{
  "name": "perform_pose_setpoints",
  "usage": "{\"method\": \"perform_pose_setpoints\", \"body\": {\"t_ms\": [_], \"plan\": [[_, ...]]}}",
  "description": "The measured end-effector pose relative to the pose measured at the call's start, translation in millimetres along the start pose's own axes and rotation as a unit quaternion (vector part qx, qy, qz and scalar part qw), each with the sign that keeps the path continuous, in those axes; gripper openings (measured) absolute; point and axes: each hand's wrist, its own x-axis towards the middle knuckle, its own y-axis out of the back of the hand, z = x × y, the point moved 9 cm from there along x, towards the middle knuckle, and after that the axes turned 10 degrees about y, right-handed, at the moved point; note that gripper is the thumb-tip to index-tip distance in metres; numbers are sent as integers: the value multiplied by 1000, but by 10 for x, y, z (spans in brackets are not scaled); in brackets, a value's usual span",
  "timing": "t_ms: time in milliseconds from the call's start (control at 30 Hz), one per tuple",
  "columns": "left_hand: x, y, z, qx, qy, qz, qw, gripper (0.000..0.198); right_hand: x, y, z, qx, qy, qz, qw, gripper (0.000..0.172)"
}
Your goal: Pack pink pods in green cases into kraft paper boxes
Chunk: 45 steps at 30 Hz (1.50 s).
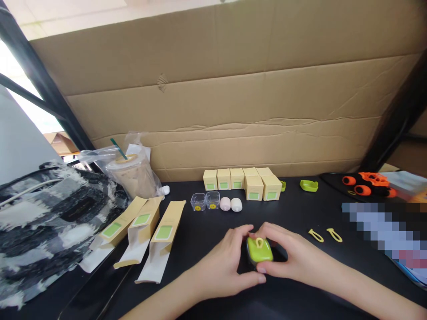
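Observation:
A small rounded green case (260, 253) with a pale yellow loop on its top sits low over the black table between my hands. My right hand (283, 251) grips it from the right, thumb at the near corner and fingers at the far side. Around its left side curves my left hand (230, 262), its index finger at the far corner and its thumb by the near edge. The case's underside is hidden. Two loose yellow loops, a left one (316, 235) and a right one (334, 235), lie to the right.
Several small boxes (254, 188) stand at the back, with clear cups (212, 201) and pink and white rounded cases (236, 204) before them. Opened cartons (166, 231) and a bagged drink (133, 175) are left. A green shell (308, 186) and orange-black object (370, 183) lie right.

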Motion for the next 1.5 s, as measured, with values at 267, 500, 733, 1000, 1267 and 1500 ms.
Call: {"method": "perform_pose_setpoints", "body": {"t_ms": [267, 500, 733, 1000, 1267, 1500], "plan": [[-193, 1301, 37, 434, 38, 267, 859, 27, 12, 54, -76, -57, 13, 6, 998, 32], [-323, 1456, -537, 474, 228, 227, 820, 41, 16, 112, -50, -131, -1, 15, 991, 33], [-340, 1373, -699, 442, 341, 179, 810, 64, 37, 333, 110, -242, 4, 51, 969, 28], [-350, 1347, -432, 414, 266, 218, 843, 58, 27, 457, 119, -274, 41, 108, 955, 49], [-396, 1223, 166, 3, 55, 374, 926, 60, -159, 205, -482, -186, 183, 157, 953, 58], [9, 437, -255, -199, 153, 210, 945, 53, -176, -134, -547, -202, 230, 133, 943, 80]]}}
